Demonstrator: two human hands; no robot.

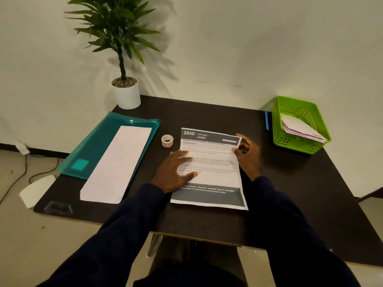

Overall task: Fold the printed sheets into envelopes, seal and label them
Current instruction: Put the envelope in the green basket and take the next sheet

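head view: the printed sheet [215, 180] lies face up on the dark table [207, 112], directly under both hands and with its long side running away from the person. the left hand [176, 170] rests flat on its left half, fingers straight and spread, pressing it down. the right hand [247, 156] sits at the sheet's right edge near the top, fingers curled and thumb on the paper, and looks to be pinching that edge. the sheet is a single light, limp page that will probably slide on the smooth tabletop and crease for good wherever it is pressed. it is best taken by an edge or corner while the other palm pins it, with the corners lined up before any fold is flattened. just beyond the left fingertips stands a small roll of labels [167, 140]. further left of that hand a long white envelope [117, 164] lies on a teal plastic folder [97, 141]. well to the right of the right hand a green basket [278, 131] holds folded papers, with a blue pen [266, 120] beside it.
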